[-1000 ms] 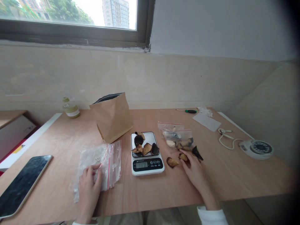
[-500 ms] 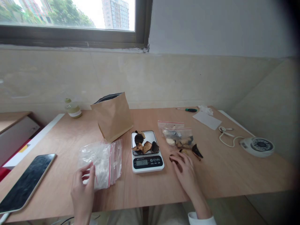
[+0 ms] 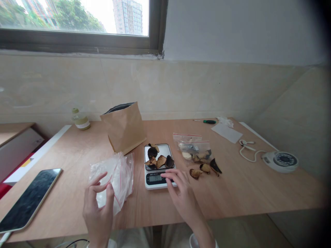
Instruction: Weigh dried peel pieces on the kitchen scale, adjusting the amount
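Note:
My left hand point(image 3: 99, 203) pinches the edge of a clear zip-lock bag point(image 3: 110, 172) between thumb and finger; more such bags lie under it. The fingers of my right hand point(image 3: 182, 193) stretch over the front panel of a white kitchen scale point(image 3: 155, 186). They hold nothing visible and cover part of its buttons; whether they touch it I cannot tell. On the scale's tray rest several dark, curled dried slices point(image 3: 161, 161). Further dried slices point(image 3: 196, 174) lie on the table beside the scale, in front of filled zip-lock bags point(image 3: 198, 151).
Behind the empty bags stands an open brown paper pouch point(image 3: 125, 129). A phone point(image 3: 28, 201) lies at the left, and a small bottle point(image 3: 81, 120) stands at the back. To the right are a screwdriver point(image 3: 210, 121), a white card point(image 3: 227, 133) and a corded white device point(image 3: 280, 162).
My right hand has left the dried slice on the table and moved left over the scale's panel. My left hand has drawn the top zip-lock bag's edge up and slightly right.

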The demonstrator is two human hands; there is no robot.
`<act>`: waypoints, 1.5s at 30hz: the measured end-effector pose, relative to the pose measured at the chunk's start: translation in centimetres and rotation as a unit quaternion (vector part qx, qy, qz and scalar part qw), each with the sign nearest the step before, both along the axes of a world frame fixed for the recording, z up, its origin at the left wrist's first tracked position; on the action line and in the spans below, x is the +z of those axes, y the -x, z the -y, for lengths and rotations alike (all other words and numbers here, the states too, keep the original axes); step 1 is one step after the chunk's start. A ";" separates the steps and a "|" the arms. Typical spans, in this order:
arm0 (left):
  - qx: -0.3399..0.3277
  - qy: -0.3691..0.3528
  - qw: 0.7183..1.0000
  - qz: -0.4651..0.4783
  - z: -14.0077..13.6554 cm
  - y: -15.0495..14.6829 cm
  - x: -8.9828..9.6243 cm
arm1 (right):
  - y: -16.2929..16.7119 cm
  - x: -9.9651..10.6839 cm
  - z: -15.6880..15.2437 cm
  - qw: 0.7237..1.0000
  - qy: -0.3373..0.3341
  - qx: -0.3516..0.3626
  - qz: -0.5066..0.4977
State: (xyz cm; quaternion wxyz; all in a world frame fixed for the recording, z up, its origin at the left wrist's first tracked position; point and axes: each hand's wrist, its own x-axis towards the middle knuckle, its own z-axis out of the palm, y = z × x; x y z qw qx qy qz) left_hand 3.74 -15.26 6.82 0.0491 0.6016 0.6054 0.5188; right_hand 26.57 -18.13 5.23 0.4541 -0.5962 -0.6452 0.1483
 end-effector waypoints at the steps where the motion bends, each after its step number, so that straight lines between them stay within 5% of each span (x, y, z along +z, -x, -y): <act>1: -0.007 0.008 1.000 0.008 0.1 -0.2 0.0 | 0.3 -0.1 0.0 1.000 0.005 0.013 -0.002; 4: 0.009 0.030 0.999 0.039 0.2 0.0 -0.2 | -0.7 -1.4 0.0 1.000 0.014 -0.003 0.010; 8: 0.058 0.040 0.994 0.083 0.1 1.2 -0.7 | -5.0 -4.1 0.0 0.991 0.011 -0.114 0.066; 15: 0.124 0.045 0.991 0.014 -0.3 2.1 -1.3 | -9.6 -8.0 0.2 0.971 -0.023 -0.186 0.148; 23: 0.040 0.083 0.995 -0.038 -1.6 3.6 -5.1 | -9.8 -8.7 0.3 0.969 0.023 -0.209 0.126; 30: 0.000 0.122 0.988 -0.098 -3.3 4.9 -8.9 | -8.8 -5.9 -0.6 0.981 0.017 -0.195 0.019; 39: -0.003 0.141 0.984 -0.107 -3.3 5.0 -8.6 | -6.7 0.5 -9.8 0.984 -0.059 -0.092 -0.141; 45: -0.007 0.151 0.983 -0.100 -3.3 5.2 -8.6 | -4.9 1.6 -17.1 0.973 0.075 0.103 -0.192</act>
